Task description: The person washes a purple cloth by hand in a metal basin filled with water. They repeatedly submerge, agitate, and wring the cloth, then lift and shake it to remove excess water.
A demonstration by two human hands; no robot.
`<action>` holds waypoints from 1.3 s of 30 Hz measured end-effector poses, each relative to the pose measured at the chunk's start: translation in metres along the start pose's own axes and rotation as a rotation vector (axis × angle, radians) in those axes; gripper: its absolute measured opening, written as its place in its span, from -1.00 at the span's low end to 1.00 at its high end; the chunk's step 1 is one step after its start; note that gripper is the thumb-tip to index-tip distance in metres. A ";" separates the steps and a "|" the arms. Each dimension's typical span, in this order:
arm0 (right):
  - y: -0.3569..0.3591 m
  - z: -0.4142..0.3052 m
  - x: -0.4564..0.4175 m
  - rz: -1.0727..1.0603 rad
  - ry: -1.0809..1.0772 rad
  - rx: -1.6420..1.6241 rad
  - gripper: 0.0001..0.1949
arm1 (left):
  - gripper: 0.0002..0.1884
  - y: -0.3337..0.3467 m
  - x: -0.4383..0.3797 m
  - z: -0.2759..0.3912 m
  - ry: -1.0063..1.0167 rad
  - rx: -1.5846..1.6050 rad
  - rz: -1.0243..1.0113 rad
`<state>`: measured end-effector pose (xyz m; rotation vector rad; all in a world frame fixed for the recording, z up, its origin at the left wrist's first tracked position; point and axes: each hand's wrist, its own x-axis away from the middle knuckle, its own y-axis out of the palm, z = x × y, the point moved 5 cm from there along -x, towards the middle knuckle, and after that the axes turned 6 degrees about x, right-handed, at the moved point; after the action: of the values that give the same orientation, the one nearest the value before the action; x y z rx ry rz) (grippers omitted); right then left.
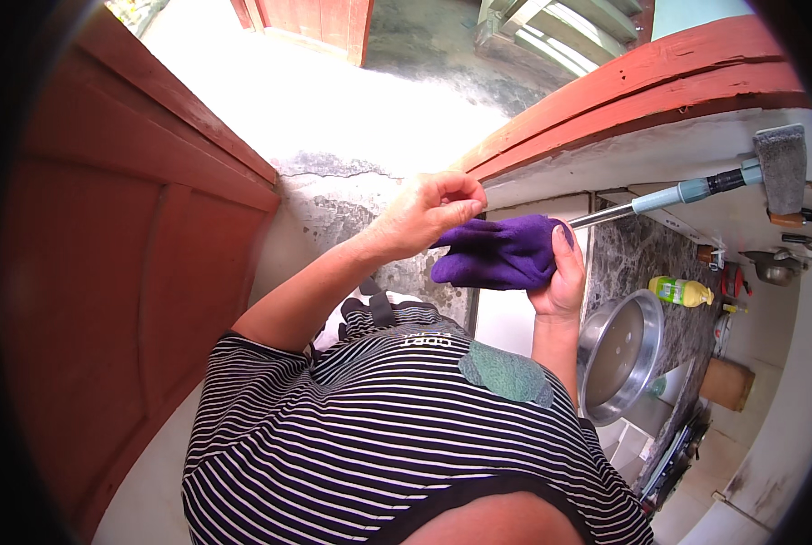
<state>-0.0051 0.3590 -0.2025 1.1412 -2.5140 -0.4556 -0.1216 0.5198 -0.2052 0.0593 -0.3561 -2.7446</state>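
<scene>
A bunched purple cloth (498, 255) is gripped in my right hand (561, 276), its thumb lying over the cloth's right end. My left hand (440, 204) is at the cloth's upper left, fingers curled and thumb close to the index finger. Whether it pinches the cloth's edge cannot be told. A telescopic metal pole (600, 216) with light-blue collars and a grey pad head (782, 170) slants up to the right. Its lower part disappears behind my right hand and the cloth, so I cannot tell whether that hand also touches the pole.
Red wooden door (92, 272) at left; red door frame (637, 75) at upper right. On the dark stone counter (624, 252) at right are a metal basin (654, 340) of cloudy water and a yellow bottle (682, 291). A wooden board (727, 383) stands by the wall.
</scene>
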 end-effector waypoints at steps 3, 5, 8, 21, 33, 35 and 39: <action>0.002 0.000 0.001 0.009 0.015 -0.010 -0.77 | -0.85 0.012 0.000 0.000 -0.021 -0.063 -0.039; 0.008 -0.002 0.001 0.015 0.023 -0.013 -0.80 | -0.88 0.016 0.000 0.001 0.011 -0.087 -0.075; 0.011 -0.002 0.001 0.007 0.025 -0.014 -0.81 | -0.87 0.017 0.001 -0.006 0.006 -0.003 -0.071; 0.012 0.002 -0.001 -0.034 0.014 -0.003 -0.75 | -0.87 0.012 -0.001 -0.014 -0.106 -0.021 -0.134; -0.011 0.000 0.000 0.108 0.093 -0.261 -0.75 | -0.85 -0.050 -0.001 -0.021 -0.019 0.451 0.094; -0.016 -0.002 0.001 0.053 0.098 -0.341 -0.71 | -0.84 -0.056 -0.001 -0.027 -0.025 0.426 0.137; -0.024 -0.003 0.006 0.024 0.091 -0.412 -0.68 | -0.83 -0.054 -0.006 -0.036 -0.119 0.447 0.152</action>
<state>0.0079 0.3395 -0.2092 0.9460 -2.2122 -0.8470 -0.1318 0.5623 -0.2534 -0.0148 -0.9600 -2.4748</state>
